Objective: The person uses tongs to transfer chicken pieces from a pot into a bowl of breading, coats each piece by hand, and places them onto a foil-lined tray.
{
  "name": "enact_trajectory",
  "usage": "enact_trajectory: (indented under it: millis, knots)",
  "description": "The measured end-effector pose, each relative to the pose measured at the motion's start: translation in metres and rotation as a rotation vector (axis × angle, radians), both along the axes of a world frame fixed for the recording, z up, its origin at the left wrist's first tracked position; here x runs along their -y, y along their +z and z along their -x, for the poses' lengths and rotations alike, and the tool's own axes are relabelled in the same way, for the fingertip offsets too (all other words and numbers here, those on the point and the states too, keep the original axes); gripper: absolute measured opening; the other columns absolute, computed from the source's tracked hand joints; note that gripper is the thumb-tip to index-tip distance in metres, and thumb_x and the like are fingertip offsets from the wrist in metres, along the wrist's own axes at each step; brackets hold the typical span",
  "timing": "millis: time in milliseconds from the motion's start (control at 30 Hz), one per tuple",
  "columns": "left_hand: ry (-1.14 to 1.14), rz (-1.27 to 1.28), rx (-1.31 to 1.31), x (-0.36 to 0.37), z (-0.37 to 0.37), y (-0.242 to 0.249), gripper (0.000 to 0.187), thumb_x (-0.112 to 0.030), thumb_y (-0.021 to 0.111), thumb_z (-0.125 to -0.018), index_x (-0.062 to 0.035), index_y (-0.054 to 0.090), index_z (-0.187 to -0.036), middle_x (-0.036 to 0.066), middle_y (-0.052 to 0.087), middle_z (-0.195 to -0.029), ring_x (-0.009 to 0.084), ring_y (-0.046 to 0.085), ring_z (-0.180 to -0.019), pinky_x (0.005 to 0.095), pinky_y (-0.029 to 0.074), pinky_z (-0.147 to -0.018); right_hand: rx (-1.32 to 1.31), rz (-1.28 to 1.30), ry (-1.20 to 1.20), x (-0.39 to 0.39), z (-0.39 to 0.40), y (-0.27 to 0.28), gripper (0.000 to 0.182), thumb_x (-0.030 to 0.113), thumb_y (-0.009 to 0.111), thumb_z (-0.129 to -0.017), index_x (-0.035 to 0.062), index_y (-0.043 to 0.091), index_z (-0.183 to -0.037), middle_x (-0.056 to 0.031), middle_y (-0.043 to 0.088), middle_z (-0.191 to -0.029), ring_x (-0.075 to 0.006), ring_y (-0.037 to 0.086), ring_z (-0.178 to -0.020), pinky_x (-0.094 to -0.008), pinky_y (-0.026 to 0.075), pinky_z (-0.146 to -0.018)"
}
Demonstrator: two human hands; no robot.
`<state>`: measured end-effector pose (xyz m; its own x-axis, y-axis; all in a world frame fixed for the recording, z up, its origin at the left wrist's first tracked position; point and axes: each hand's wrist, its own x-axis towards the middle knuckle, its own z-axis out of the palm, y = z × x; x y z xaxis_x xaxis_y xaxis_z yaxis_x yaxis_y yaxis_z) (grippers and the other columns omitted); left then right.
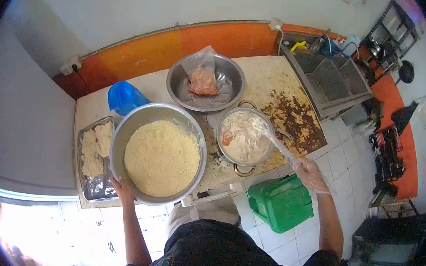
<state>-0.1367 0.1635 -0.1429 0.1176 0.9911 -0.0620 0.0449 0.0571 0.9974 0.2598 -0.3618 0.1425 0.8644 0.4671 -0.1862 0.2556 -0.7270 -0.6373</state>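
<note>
My right hand (311,176), in a clear plastic glove, is closed round the handle of a light utensil (283,149). The utensil's far end rests in a pot of creamy batter with pieces in it (245,136). My left hand (123,190) touches the lower left rim of a large metal bowl (115,147) full of pale yellow crumbs (161,159); its fingers look apart. Left of that bowl, a metal tray (97,194) holds several crumb-coated pieces (91,158). Behind the pot stands a metal basin (233,76) with a plastic bag of orange-pink pieces (202,81) in it.
A blue bag (126,98) lies behind the crumb bowl. The tabletop (266,72) is stained dark at its right. A sink (329,82) adjoins it. A green plastic container (282,205) stands on the tiled floor below the front edge.
</note>
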Motion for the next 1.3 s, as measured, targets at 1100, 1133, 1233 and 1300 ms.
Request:
enact_trajectory:
  millis: [1100, 1133, 1233, 1300]
  knots:
    - [-0.22, 0.038, 0.125, 0.031, -0.019, 0.09, 0.033, -0.011, 0.045, -0.097, -0.0008, 0.037, -0.127, 0.013, 0.048, -0.118, 0.0219, 0.045, -0.108, 0.0342, 0.035, -0.097, 0.509, 0.396, -0.28, -0.107, 0.146, 0.08, 0.021, 0.018, 0.048, -0.093, -0.0005, 0.053, -0.101, -0.0225, 0.059, -0.075, -0.0434, 0.058, -0.072, -0.0534, 0.044, -0.065]
    - [-0.238, 0.01, 0.087, 0.03, -0.017, 0.091, 0.034, -0.011, 0.045, -0.097, -0.0006, 0.037, -0.127, 0.013, 0.048, -0.118, 0.0221, 0.045, -0.108, 0.0341, 0.035, -0.097, 0.511, 0.398, -0.285, -0.105, 0.145, 0.057, 0.021, 0.018, 0.048, -0.093, -0.0005, 0.053, -0.101, -0.0225, 0.059, -0.075, -0.0434, 0.058, -0.072, -0.0534, 0.044, -0.065]
    - [-0.326, -0.059, 0.202, 0.025, -0.015, 0.084, 0.035, -0.01, 0.047, -0.095, -0.0004, 0.037, -0.128, 0.013, 0.048, -0.117, 0.0221, 0.044, -0.109, 0.034, 0.034, -0.097, 0.629, 0.339, -0.183, -0.102, 0.14, 0.007, 0.021, 0.019, 0.049, -0.092, -0.0004, 0.053, -0.101, -0.0241, 0.058, -0.075, -0.0438, 0.057, -0.073, -0.0538, 0.043, -0.066]
    - [-0.282, -0.099, 0.042, 0.025, -0.013, 0.08, 0.034, -0.01, 0.047, -0.095, -0.0006, 0.038, -0.126, 0.013, 0.049, -0.116, 0.0217, 0.045, -0.108, 0.0342, 0.035, -0.096, 0.653, 0.308, -0.18, -0.106, 0.147, 0.0, 0.022, 0.02, 0.049, -0.092, -0.0003, 0.053, -0.099, -0.0254, 0.057, -0.076, -0.0434, 0.057, -0.076, -0.0535, 0.043, -0.068]
